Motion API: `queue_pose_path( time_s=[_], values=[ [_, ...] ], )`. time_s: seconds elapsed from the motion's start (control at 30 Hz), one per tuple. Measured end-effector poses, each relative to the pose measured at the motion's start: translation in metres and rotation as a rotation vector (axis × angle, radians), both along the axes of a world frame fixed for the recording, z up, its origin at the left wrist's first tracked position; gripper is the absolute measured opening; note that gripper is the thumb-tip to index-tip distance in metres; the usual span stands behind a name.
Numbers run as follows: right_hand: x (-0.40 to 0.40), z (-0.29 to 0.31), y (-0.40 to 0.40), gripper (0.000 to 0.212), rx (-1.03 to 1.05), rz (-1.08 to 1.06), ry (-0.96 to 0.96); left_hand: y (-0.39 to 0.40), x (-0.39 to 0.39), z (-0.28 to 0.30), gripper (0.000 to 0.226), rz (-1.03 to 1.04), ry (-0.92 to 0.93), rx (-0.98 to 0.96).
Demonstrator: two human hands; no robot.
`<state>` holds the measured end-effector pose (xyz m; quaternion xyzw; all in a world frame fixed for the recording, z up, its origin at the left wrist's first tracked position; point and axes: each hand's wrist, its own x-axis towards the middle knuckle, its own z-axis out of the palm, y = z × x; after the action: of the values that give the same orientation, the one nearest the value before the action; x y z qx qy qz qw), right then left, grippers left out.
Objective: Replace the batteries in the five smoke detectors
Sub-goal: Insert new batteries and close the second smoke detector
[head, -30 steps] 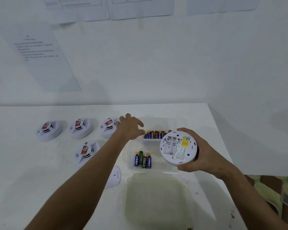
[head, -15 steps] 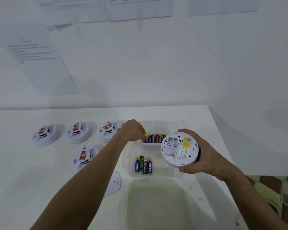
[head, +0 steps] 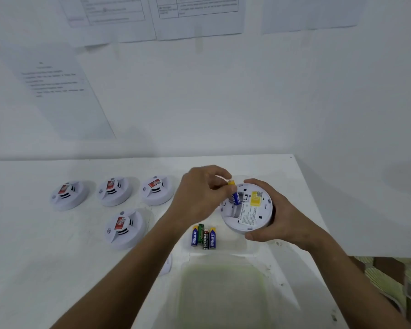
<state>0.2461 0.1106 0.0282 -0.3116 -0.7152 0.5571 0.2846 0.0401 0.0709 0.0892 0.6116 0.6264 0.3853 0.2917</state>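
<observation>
While the right hand grips the upturned smoke detector by its right rim, back side facing the camera, the left hand pinches a blue and yellow battery just above the open battery bay. The battery stands nearly upright, long axis slightly tilted, yellow end up by the fingertips and blue end down in the bay. Below the left hand four loose batteries lie side by side in a clear tray. Four more detectors sit on the white table, well to the left
</observation>
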Motion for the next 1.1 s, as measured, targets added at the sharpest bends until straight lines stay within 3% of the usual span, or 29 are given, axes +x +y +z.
queue_pose_path(
  time_s=[0.13,0.23,0.3,0.43,0.87,1.0,1.1],
  values=[
    [0.002,0.003,-0.001,0.094,0.012,0.041,0.02,-0.004,0.004,-0.008,0.013,-0.034,0.125,0.006],
    [0.005,0.005,0.0,0.092,0.006,0.054,0.038,-0.006,0.0,-0.007,0.024,-0.119,0.196,-0.017],
    [0.008,0.006,0.001,0.093,0.013,0.053,0.036,-0.008,-0.007,-0.004,0.038,-0.249,0.162,-0.071],
    [0.009,0.009,0.0,0.095,0.038,0.067,0.006,-0.01,-0.018,-0.006,0.075,-0.436,0.285,-0.1],
    [0.007,0.004,0.004,0.092,0.06,0.051,0.004,-0.007,-0.019,-0.013,0.069,-0.479,0.313,-0.095],
    [0.015,0.001,0.007,0.092,0.019,0.026,-0.007,0.02,-0.041,-0.021,0.054,-0.22,0.231,-0.049],
    [0.022,-0.003,0.006,0.091,-0.006,0.026,-0.022,0.048,-0.064,-0.042,0.037,0.0,0.47,-0.084]
  ],
)
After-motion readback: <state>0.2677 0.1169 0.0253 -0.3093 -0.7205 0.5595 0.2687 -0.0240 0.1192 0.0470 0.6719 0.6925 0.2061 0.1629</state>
